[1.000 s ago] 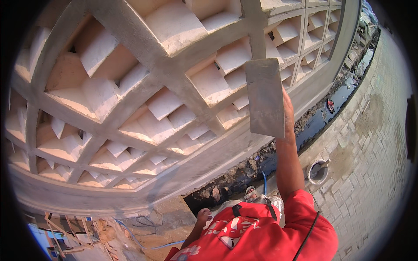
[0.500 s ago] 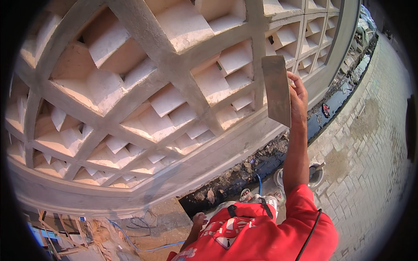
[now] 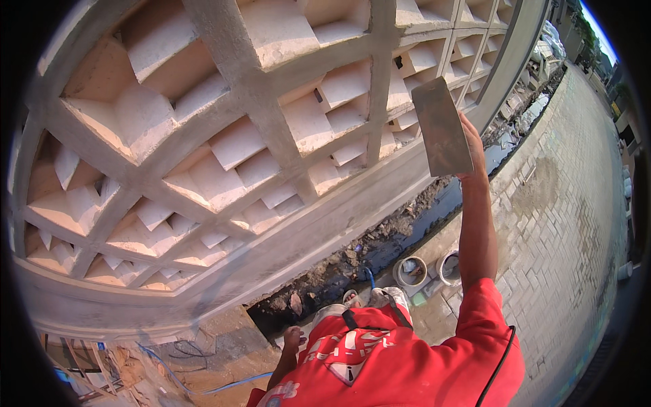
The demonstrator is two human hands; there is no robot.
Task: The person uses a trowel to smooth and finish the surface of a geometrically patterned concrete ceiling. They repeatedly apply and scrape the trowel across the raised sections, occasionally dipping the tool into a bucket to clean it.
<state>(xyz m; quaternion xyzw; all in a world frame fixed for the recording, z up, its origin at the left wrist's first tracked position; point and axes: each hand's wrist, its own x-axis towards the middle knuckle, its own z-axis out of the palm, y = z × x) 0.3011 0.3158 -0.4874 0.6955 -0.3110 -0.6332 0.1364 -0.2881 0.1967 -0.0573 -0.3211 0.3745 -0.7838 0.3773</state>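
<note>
My right hand (image 3: 472, 150) is raised in front of the wall and closed round a plastering trowel, its grip hidden behind the blade. The trowel's flat, grey-brown rectangular blade (image 3: 442, 129) faces me and stands tilted, apart from the wall as far as I can tell. Behind it spreads a grey lattice wall (image 3: 268, 102) with pale, angled blocks set in its openings. Low beside my red shirt hangs my left hand (image 3: 293, 338), its fingers curled, with nothing visible in them.
Two round buckets (image 3: 409, 271) stand on the pavement near my feet. A ditch with dark water (image 3: 434, 211) and rubble runs along the wall's foot. Brick paving (image 3: 563, 258) stretches to the right. A blue hose (image 3: 237, 384) and timber pieces (image 3: 88, 366) lie at lower left.
My view has shifted rightward, so the wall appears farther left and both buckets now show. The trowel has tilted, its top leaning more to the left; it stays in my right hand.
</note>
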